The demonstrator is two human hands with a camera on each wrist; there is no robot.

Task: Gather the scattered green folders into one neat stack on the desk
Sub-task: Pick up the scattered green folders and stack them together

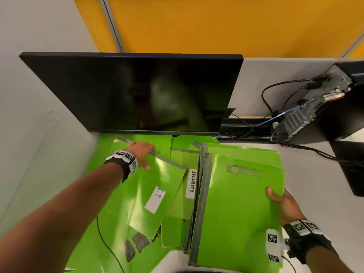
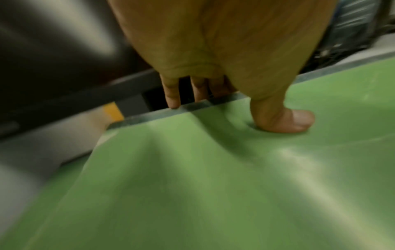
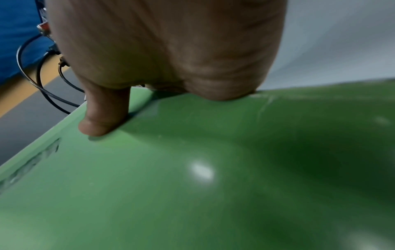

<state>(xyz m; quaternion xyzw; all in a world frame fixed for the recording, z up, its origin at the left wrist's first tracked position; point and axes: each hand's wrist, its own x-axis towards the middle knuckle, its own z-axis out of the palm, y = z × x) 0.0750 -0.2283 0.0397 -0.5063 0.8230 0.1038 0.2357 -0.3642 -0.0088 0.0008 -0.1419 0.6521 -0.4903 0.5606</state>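
Two hands are at work on the green folders, and the gathering looks about halfway done. The right hand [image 1: 283, 205] grips the right edge of the gathered stack [image 1: 236, 209], thumb on the top cover and fingers hidden beneath; that stack sits toward the front right of the worktop [image 1: 315, 184], its grey spines roughly aligned on its left side. The left hand [image 1: 140, 153] pinches the far grey-taped edge of a loose folder [image 1: 157, 194] bearing a white label, thumb pressed on the cover and fingers curled over the edge, as the left wrist view shows. That folder lies skewed across others at the back left of the worktop, just in front of the monitor [image 1: 134, 91]. More green folders lie spread under and beside it, one with a label reading SECURITY [image 1: 192, 183] wedged against the stack's spines. The step in hand seems to be picking up this loose folder; the next move likely calls for lifting it free, turning it to match the stack and laying it on top, while the right hand steadies the pile. The low monitor edge crowds the left hand's fingers, and a thin black cable [image 1: 106, 247] crosses the folders near the front left corner and could snag. A computer case [image 1: 325, 99] with cables stands at the back right corner, well apart.
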